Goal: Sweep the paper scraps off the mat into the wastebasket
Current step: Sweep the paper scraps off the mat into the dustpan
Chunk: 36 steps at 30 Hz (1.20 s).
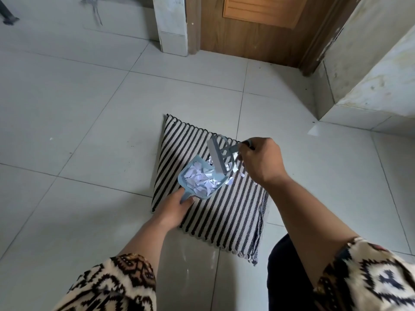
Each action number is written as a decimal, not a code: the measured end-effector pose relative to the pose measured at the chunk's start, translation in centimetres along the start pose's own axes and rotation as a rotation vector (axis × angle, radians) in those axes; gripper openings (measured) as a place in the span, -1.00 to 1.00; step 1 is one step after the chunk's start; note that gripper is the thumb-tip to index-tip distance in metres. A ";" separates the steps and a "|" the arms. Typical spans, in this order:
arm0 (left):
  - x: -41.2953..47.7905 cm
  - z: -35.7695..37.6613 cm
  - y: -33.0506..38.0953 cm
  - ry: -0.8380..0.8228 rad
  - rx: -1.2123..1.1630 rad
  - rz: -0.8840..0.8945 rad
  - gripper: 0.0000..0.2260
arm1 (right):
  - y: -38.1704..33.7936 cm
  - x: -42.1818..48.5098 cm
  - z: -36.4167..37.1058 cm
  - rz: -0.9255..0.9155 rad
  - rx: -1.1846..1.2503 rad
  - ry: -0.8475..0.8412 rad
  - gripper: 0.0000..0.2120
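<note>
The paper scraps (pixel 200 181) lie mostly heaped in the small blue dustpan (pixel 197 182), which sits on the striped mat (pixel 226 212) toward its left side; a few loose bits (pixel 233 169) rest on the mat just right of the pan's open mouth, under and beside the brush head; the left hand (pixel 177 206) is closed around the pan's short handle at its near end, pressing the pan down on the mat; the right hand (pixel 260 161) is wrapped tight around the handle of the little grey-blue brush (pixel 221 157), whose bristle edge stands at the pan's lip; the step in hand looks like the gathering stroke, nearly finished; the next move seems to call for one or two short pulls leftward to draw the stragglers over the lip, the pan held flat so nothing slips beneath it; after that the pan must be lifted level and carried to the wastebasket, which is nowhere in view; around the mat lies pale tiled floor (pixel 89 108), with a wooden door (pixel 251 30) at the far side.
</note>
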<state>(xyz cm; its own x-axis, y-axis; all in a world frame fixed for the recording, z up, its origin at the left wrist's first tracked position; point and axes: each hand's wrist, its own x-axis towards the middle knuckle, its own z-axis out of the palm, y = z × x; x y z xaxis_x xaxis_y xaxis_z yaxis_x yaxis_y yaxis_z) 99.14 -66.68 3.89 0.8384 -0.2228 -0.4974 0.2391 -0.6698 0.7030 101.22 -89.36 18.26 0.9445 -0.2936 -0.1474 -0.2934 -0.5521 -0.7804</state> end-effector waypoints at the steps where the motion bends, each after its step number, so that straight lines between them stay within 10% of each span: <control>1: 0.1 0.0 0.1 -0.002 0.003 0.002 -0.80 | 0.1 0.1 -0.3 0.017 0.024 0.024 -0.72; 13: 0.4 -1.0 -1.1 -0.012 0.105 -0.040 -0.90 | 6.5 2.6 1.9 0.438 -0.102 0.039 -0.75; 28: 0.6 -0.6 -1.8 -0.206 0.380 -0.147 -0.76 | 6.1 0.6 7.4 0.359 -0.202 -0.340 -0.80; 36: 0.7 -0.4 -2.1 -0.208 0.405 -0.146 -0.75 | 6.1 1.1 6.4 0.358 -0.206 -0.198 -0.79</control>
<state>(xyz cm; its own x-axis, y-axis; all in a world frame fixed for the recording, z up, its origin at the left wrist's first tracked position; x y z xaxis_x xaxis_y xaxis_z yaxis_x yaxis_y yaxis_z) 99.41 -65.12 2.25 0.6846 -0.2154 -0.6964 0.1018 -0.9177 0.3839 101.40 -87.99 9.46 0.7822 -0.3506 -0.5151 -0.6112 -0.5924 -0.5249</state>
